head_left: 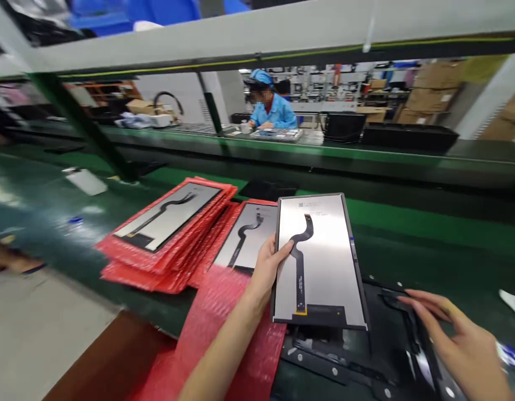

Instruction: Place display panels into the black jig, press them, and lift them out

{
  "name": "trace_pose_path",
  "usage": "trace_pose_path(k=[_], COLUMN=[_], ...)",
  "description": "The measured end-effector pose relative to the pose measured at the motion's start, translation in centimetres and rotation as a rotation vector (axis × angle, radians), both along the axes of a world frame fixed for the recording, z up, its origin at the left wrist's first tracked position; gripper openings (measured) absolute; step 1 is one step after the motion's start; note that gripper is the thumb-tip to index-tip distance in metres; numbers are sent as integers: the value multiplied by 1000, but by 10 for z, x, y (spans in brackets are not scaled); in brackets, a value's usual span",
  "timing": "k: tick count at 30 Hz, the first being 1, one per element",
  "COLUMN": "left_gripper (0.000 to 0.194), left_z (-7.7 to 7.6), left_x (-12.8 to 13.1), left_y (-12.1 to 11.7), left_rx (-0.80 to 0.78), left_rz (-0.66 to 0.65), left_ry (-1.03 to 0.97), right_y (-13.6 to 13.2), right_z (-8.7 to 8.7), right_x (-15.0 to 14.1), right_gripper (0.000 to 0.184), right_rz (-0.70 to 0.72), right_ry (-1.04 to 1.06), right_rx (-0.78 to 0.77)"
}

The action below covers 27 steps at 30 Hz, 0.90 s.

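So the main thing here is a display panel [320,259], a flat rectangle with a dull silver-grey back and a thin dark frame around it. A black flex cable [300,262] snakes down the middle of that back in an S-curve and ends at a dark strip along the bottom edge, with a little yellow-orange tab right there. There's tiny print near the top edge, too small to read.

The panel is tilted up off the bench, lower edge nearest the person, hovering just above a black fixture [366,351] with white studs on it. The left hand [268,267] holds it by the left long edge: thumb lying across the silver back and just touching the cable's bend, the other fingers tucked behind the panel, so it's a pinch on that edge.

The right hand [450,328] sits to the right of the panel and lower, fingers stretched out, loosely spread and flat, tips resting on or just over the fixture's dark surface. Can't tell if they actually touch. It isn't holding anything.

Left of the panel, there's a red bubble-wrap sheet [224,328] under the left forearm, and further left a messy stack of more panels in red sleeves [169,234], cable side up. All of it is on a green bench [408,223]. Well behind the panel, across the line, a person in a blue smock [271,108] works at another bench.
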<state>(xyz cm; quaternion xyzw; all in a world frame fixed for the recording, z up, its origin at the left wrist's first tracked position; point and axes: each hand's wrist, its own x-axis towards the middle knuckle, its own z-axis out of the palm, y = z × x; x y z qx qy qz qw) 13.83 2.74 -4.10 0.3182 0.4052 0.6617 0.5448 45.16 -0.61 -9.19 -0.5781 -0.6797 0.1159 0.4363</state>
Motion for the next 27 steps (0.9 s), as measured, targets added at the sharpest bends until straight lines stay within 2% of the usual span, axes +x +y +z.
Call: trace_pose_path(k=[5, 8, 16, 22, 24, 27], left_gripper=[50, 48, 44, 45, 44, 46], left_z=[-14, -16, -21, -31, -26, -6], left_x=[14, 11, -3, -31, -49, -85], left_y=[1, -2, -8, -15, -23, -45], left_rx=[-15, 8, 45, 62, 74, 71], left_rz=[-99, -118, -137, -170, -154, -155], left_ry=[5, 56, 130, 213, 277, 387], right_y=[15, 28, 32, 27, 22, 8], right_z=[38, 49, 41, 39, 40, 46], right_x=[-46, -62, -80, -106, -119, -135], right_gripper=[25, 22, 17, 11, 12, 13], right_rz=[120, 101, 70, 89, 152, 413], right_ry=[80, -5, -235, -385, -381, -224], right_rx=[35, 17, -66, -181, -198, -249])
